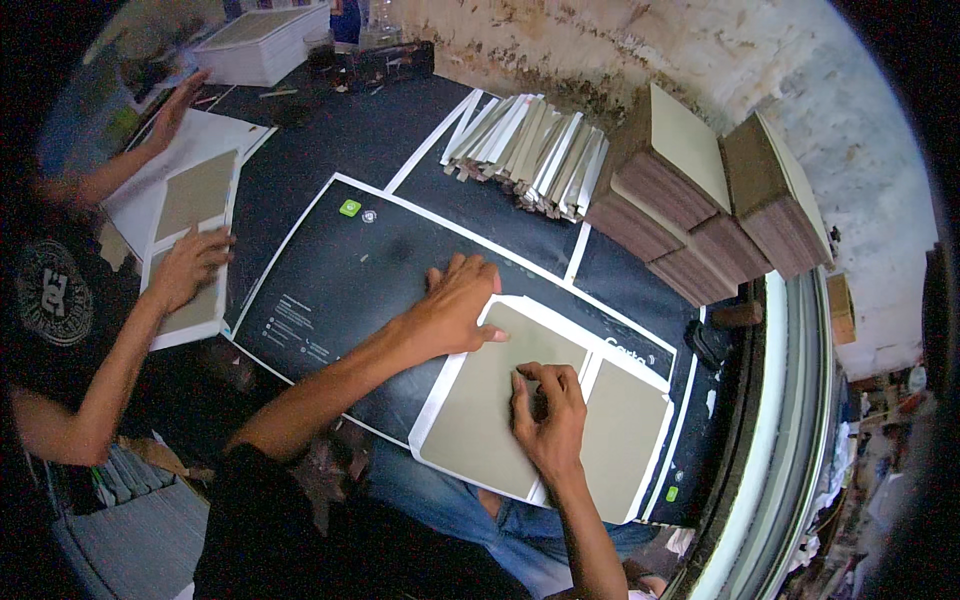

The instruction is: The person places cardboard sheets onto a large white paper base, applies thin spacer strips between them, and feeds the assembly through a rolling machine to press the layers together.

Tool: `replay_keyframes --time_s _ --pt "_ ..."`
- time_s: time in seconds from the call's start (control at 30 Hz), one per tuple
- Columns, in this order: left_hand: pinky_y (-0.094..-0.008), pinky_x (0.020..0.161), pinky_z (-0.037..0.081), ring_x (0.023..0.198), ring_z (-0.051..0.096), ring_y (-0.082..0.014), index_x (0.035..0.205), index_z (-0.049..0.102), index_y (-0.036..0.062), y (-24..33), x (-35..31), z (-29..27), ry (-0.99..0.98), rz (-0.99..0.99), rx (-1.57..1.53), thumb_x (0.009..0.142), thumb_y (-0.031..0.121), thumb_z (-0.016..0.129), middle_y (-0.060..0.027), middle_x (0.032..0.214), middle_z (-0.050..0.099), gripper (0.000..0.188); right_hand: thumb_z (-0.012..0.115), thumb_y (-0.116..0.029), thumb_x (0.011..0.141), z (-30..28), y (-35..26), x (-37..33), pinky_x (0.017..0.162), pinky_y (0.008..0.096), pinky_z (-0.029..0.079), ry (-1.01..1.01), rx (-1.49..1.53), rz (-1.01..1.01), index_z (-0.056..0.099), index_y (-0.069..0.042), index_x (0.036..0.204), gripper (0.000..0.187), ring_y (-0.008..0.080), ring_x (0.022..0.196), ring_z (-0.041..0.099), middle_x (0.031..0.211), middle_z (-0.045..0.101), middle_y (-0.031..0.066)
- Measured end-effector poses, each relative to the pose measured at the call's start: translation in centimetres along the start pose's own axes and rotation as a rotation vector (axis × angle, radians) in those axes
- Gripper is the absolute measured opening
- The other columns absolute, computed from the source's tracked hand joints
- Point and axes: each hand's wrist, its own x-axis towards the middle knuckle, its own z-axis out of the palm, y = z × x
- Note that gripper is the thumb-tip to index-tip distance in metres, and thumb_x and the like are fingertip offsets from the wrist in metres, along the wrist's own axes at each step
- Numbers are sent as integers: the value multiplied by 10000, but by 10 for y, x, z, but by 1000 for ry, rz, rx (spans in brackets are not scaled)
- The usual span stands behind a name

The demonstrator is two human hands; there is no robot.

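Note:
A book cover blank lies in front of me: two grey boards (500, 410) with a narrow strip between them, on a white sheet (433, 412) whose margins show round them. My left hand (455, 312) is at its upper left corner, thumb out over the board's edge and fingers reaching onto the black mat; it looks open and holds nothing visible. Over the middle of the cover, my right hand (553, 415) is curled, thumb and forefinger tips close together. Whatever it may hold is hidden.
A bundle of grey and white strips (530, 150) lies beyond the black mat (375, 250). Stacked grey boards (680, 190) stand at the far right by the wall. At left, a co-worker's hands (190, 265) are at another cover (195, 200). A paper stack (260, 50) sits at the back left.

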Motion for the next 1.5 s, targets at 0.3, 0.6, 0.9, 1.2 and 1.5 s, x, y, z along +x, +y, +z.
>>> replay_keyframes --time_s 0.3,0.6,0.9,1.2,1.5 --pt "-511 923 392 1091 553 -308 1102 582 120 -20 7 18 117 15 -51 674 340 929 -96 1074 594 593 730 -73 871 1 1 0 750 420 543 15 34 -15 696 -37 1080 215 326 835 647 954 627 167" --pt "-475 916 415 1062 581 -294 1101 584 109 -23 7 17 131 75 -102 657 335 942 -92 1057 604 613 704 -170 866 3 13 86 1014 508 406 -77 -57 -175 692 -46 1148 308 384 1179 500 1237 563 202" --pt "-450 881 450 1016 604 -302 1023 627 75 -38 13 23 171 177 -202 761 196 859 -111 1006 633 370 705 -204 854 9 34 120 1069 525 347 -339 -78 -200 726 -67 1089 274 372 1228 467 1247 569 172" --pt "-419 807 523 854 668 -285 957 662 47 -35 18 23 228 178 -215 842 51 731 -123 910 675 135 738 -196 832 18 34 118 1082 524 344 -257 -96 -149 738 -46 1055 269 355 1245 483 1234 599 160" --pt "-419 848 525 966 658 -299 1018 647 43 -32 9 14 249 265 -208 826 45 755 -137 1004 669 220 669 -101 879 -7 16 122 976 449 488 -296 76 -212 680 -24 1192 323 378 1080 601 1091 627 210"
